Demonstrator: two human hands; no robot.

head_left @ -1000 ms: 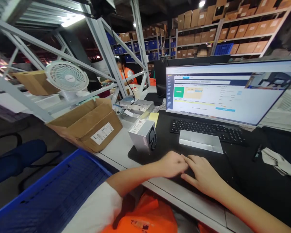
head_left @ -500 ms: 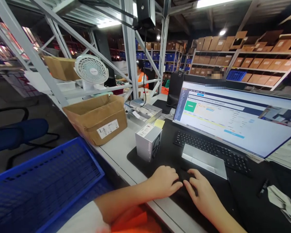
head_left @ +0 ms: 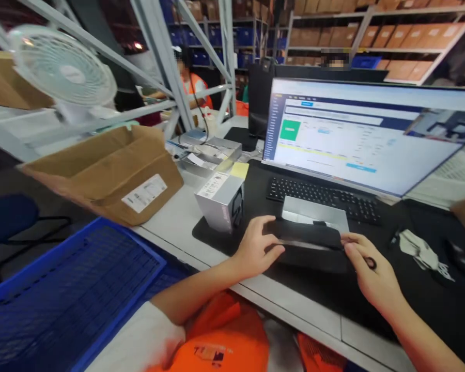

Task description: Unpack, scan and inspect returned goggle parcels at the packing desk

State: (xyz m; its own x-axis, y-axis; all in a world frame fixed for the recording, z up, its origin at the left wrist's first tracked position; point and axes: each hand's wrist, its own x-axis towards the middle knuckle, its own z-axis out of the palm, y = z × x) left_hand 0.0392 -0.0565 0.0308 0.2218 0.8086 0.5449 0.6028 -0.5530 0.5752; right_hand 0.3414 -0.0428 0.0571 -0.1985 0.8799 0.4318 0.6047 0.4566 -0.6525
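Behind a dark oblong item (head_left: 308,234) lie a shallow silver tray (head_left: 305,208), then a black rectangular keyboard (head_left: 321,196); left stands a silver cuboid carton (head_left: 219,209), farther left a brown cardboard box (head_left: 112,188).

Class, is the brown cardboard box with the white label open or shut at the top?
Open: no flap covers the top of the cardboard box, and its inner walls show.

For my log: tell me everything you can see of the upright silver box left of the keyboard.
The silver box looks like slightly shiny card. Its closed top bears a white printed label; faint lettering runs on the side facing the camera, large dark markings on its right side, too blurred to read. It stands upright near the left end of the black mat. The left hand is close by, not holding it.
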